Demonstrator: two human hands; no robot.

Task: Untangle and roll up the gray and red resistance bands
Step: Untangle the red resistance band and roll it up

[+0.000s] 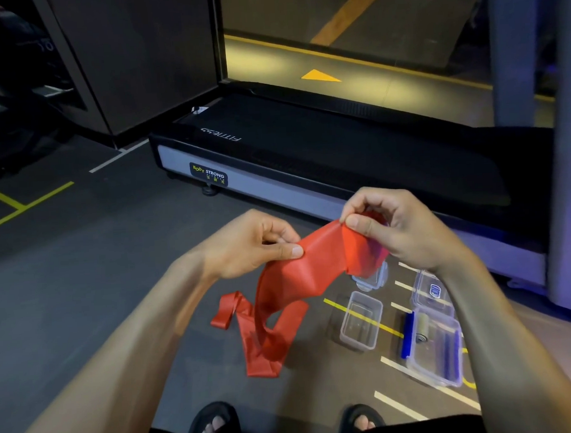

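A red resistance band [300,275] stretches between both hands and hangs down in a twisted loop to the dark floor, where its free end lies folded. My left hand [256,244] pinches the band's edge between thumb and fingers. My right hand [390,227] grips the band's other part, which looks rolled or bunched inside the fingers. A small grey roll [423,325], possibly the gray band, lies in a clear plastic box [433,351] at the lower right.
A treadmill [307,155] stands just ahead across the floor. Clear plastic boxes [360,321] and lids sit on the floor under my right arm, beside a blue lid [408,335]. My sandalled feet show at the bottom edge.
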